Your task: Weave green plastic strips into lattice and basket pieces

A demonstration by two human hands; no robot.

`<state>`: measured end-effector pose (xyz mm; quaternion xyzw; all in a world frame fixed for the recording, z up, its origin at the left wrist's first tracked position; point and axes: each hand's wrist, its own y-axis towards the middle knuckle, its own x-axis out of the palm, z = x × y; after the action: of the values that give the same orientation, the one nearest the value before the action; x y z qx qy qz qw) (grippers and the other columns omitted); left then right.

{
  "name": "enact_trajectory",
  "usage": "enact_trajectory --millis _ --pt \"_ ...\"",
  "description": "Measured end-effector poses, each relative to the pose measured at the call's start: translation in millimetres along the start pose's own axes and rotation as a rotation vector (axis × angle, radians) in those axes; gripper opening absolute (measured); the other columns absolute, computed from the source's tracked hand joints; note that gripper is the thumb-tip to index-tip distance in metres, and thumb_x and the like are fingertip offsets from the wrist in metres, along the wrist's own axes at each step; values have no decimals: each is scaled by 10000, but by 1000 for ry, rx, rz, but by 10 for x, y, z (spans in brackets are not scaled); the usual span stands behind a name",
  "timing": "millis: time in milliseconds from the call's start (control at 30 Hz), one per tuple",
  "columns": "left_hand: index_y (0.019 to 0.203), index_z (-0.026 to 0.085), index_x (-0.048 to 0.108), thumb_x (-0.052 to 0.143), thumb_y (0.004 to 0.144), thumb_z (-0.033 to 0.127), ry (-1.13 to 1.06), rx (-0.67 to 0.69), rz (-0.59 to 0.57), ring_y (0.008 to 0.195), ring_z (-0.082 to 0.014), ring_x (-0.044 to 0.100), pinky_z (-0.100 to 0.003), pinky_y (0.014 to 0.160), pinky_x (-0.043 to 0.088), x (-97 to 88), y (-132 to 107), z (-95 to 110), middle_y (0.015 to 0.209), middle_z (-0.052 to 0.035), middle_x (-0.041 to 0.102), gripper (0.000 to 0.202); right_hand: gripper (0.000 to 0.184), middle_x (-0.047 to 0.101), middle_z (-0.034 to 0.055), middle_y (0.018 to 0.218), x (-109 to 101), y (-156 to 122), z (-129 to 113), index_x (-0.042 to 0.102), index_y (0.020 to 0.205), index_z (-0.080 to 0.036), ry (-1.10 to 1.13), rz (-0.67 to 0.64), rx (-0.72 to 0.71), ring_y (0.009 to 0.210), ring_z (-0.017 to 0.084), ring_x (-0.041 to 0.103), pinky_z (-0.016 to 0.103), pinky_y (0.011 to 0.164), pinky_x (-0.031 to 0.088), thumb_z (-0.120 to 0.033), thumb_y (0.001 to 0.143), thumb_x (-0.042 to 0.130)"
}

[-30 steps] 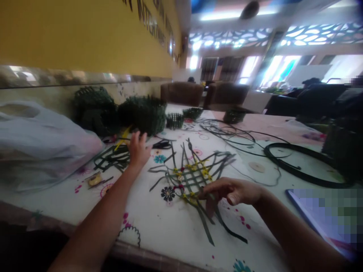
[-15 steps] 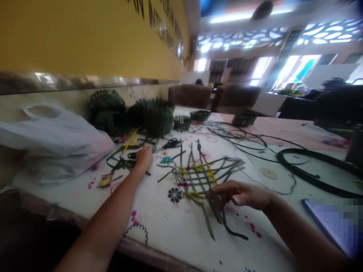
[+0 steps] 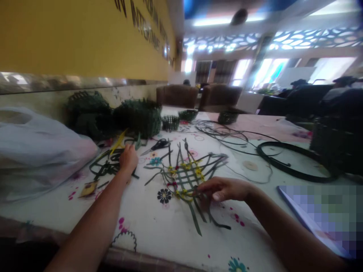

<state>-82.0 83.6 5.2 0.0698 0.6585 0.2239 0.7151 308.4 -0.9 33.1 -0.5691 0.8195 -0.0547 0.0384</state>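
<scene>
A flat woven piece of green strips [image 3: 185, 176], tied with yellow and dark red bits, lies on the table with its loose ends spread out. At its near right edge, my right hand [image 3: 224, 189] has its fingers closed on the weave, the thumb lying nearer me. My left hand [image 3: 129, 158] is over a heap of loose dark green strips [image 3: 106, 166], with its fingers curled downward. What it grips, if anything, is hidden by the hand. Black-handled scissors [image 3: 160, 144] lie between the heap and the weave, and a yellow strip [image 3: 118, 142] lies just beyond my left hand.
A white plastic bag [image 3: 42, 147] stands at the left. Dark green woven baskets [image 3: 138, 117] line the back by the wall. Coiled green strip [image 3: 295, 175] and a round tan disc [image 3: 250, 165] are at the right, near a tablet-like, pixelated object [image 3: 295, 211]. Chairs stand beyond.
The view has turned to the right, so everything sits further left. My left hand remains at the heap of strips and my right hand at the weave's near edge.
</scene>
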Motion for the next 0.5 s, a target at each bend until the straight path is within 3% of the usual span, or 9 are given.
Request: enact_trajectory --millis 133,267,367,500 --pt "1066 160 625 492 875 245 13 12 -58 980 -314 638 -407 794 520 30 3 -16 1108 -168 609 248 586 744 100 902 67 55 -35 608 1279 -111 -67 73 63 795 158 686 270 757 504 -425 799 729" --pt "1222 143 573 539 865 282 -3 83 -26 1151 -358 558 -497 937 465 7 20 33 1263 -206 542 385 530 729 89 936 200 192 -32 645 1209 -121 -60 163 -3 822 147 662 253 737 486 -421 783 742" --pt "1257 181 566 523 882 266 -47 198 5 1284 -302 466 -476 1072 378 4 36 105 1392 -149 477 388 524 718 78 958 283 282 -38 640 1208 -133 -22 183 -48 875 151 652 284 814 478 -414 780 747" --pt "1245 208 589 498 893 280 -116 297 24 1308 -268 451 -462 1116 348 75 48 170 1417 -107 476 371 540 714 67 969 267 294 -12 629 1225 -143 5 183 -43 880 151 649 296 823 474 -407 771 755"
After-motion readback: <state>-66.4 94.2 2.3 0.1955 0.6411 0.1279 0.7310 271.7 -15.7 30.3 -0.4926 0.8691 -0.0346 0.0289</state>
